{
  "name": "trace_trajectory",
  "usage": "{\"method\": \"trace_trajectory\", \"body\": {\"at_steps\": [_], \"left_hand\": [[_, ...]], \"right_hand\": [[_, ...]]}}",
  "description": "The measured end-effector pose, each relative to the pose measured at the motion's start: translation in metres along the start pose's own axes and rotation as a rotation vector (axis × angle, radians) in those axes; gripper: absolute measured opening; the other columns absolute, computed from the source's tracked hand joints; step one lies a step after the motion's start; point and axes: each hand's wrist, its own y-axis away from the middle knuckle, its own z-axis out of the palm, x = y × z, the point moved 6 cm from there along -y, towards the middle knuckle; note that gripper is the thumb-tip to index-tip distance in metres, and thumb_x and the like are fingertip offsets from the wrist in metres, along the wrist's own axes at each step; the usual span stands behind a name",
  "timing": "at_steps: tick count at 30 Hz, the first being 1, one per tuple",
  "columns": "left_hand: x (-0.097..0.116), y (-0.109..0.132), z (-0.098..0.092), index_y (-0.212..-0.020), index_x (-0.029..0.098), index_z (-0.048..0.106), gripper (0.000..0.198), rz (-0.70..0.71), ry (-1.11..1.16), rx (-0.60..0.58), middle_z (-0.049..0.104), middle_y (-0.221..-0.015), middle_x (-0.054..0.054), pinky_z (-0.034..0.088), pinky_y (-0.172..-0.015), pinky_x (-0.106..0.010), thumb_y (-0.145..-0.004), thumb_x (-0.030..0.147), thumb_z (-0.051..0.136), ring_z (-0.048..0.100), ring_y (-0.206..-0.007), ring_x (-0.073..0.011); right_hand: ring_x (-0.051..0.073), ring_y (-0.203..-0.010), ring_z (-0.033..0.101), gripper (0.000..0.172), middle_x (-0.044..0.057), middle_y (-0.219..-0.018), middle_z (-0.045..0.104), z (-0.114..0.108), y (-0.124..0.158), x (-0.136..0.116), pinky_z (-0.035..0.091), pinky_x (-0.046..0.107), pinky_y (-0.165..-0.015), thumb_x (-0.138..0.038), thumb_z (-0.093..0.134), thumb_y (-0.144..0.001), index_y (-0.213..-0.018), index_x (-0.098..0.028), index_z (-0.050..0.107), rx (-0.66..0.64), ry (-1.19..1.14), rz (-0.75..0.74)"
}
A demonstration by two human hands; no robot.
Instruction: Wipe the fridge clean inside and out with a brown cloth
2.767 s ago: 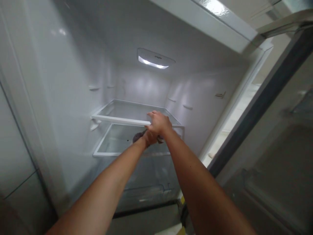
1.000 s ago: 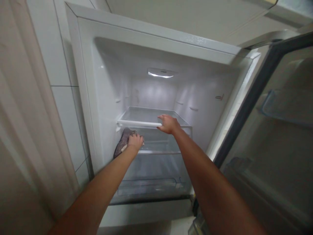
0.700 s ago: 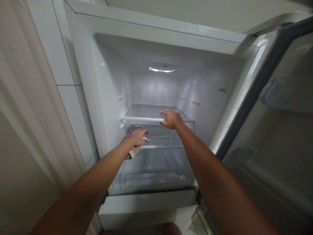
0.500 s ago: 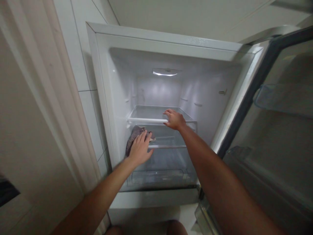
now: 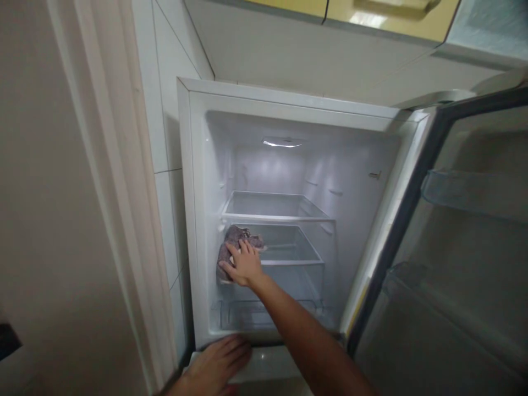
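Observation:
A crumpled greyish-purple cloth [image 5: 225,256] lies at the left front of the middle glass shelf [image 5: 289,263] inside the open fridge, partly hanging over the shelf edge. My right hand [image 5: 243,264] is on top of it, thumb to the left and fingers curled over the fabric. Lower down, my left hand [image 5: 218,360] is by the fridge's bottom front edge, slightly blurred. Its fingers are stretched out and nothing shows in them.
An upper glass shelf [image 5: 276,218] and a clear drawer [image 5: 268,313] are above and below the cloth. The fridge door [image 5: 454,264] stands open on the right with clear bins. Tiled wall [image 5: 163,137] and a door frame [image 5: 111,165] border the left; yellow cabinets [image 5: 391,19] hang above.
My right hand has moved from the upper shelf's edge down and left onto the cloth. My left hand has left the cloth and dropped to the fridge's bottom edge. The view has tilted upward.

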Motion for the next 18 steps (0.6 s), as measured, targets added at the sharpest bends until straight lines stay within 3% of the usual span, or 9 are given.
{"method": "trace_trajectory", "body": {"at_steps": [2,5,8,11,15,18], "left_hand": [[0.000,0.000,0.003,-0.167,0.025,0.042,0.071,0.089,-0.104,0.066,0.057,-0.164,-0.002,0.046,-0.123,-0.030,-0.103,0.046,0.065,0.058,-0.147,-0.0194],[0.002,-0.001,0.004,-0.163,0.030,0.048,0.058,0.134,-0.253,0.178,0.061,-0.160,0.001,0.049,-0.117,-0.027,-0.107,0.035,0.060,0.062,-0.141,-0.0149],[0.002,-0.002,0.003,-0.160,0.031,0.053,0.053,0.135,-0.314,0.243,0.060,-0.161,0.003,0.051,-0.116,-0.028,-0.108,0.041,0.060,0.062,-0.141,-0.0145],[-0.003,-0.001,0.008,-0.153,0.039,0.059,0.046,0.128,-0.310,0.270,0.061,-0.159,0.008,0.052,-0.114,-0.026,-0.107,0.044,0.060,0.065,-0.136,-0.0122],[-0.018,0.002,0.032,-0.154,0.038,0.058,0.049,0.001,-0.297,0.295,0.065,-0.155,0.010,0.054,-0.109,-0.020,-0.106,0.046,0.062,0.066,-0.133,-0.0104],[-0.018,0.004,0.054,-0.150,0.038,0.064,0.049,-0.034,-0.434,0.336,0.063,-0.158,0.009,0.055,-0.109,-0.020,-0.102,0.045,0.066,0.060,-0.141,-0.0119]], "right_hand": [[0.038,-0.162,0.030,0.074,0.014,-0.174,0.035,0.008,-0.020,0.006,0.027,0.056,-0.129,-0.079,0.050,-0.101,-0.164,-0.039,0.047,-0.036,-0.011,0.034],[0.035,-0.159,0.037,0.065,0.014,-0.169,0.044,0.003,-0.047,0.029,0.031,0.053,-0.127,-0.071,0.058,-0.101,-0.155,-0.035,0.056,-0.006,0.059,0.083],[0.033,-0.154,0.043,0.056,0.015,-0.162,0.051,-0.010,-0.065,0.069,0.037,0.051,-0.123,-0.057,0.066,-0.100,-0.150,-0.032,0.060,0.086,0.110,0.220],[0.040,-0.148,0.047,0.054,0.023,-0.154,0.055,-0.020,-0.076,0.122,0.039,0.057,-0.118,-0.047,0.071,-0.097,-0.144,-0.022,0.065,0.154,0.103,0.425],[0.050,-0.142,0.049,0.061,0.034,-0.143,0.059,-0.032,-0.086,0.185,0.038,0.064,-0.113,-0.046,0.076,-0.093,-0.142,-0.012,0.066,0.271,0.051,0.672],[0.050,-0.137,0.054,0.068,0.033,-0.142,0.059,-0.038,-0.099,0.207,0.036,0.069,-0.111,-0.047,0.072,-0.096,-0.154,-0.016,0.057,0.358,-0.029,0.733]]}}
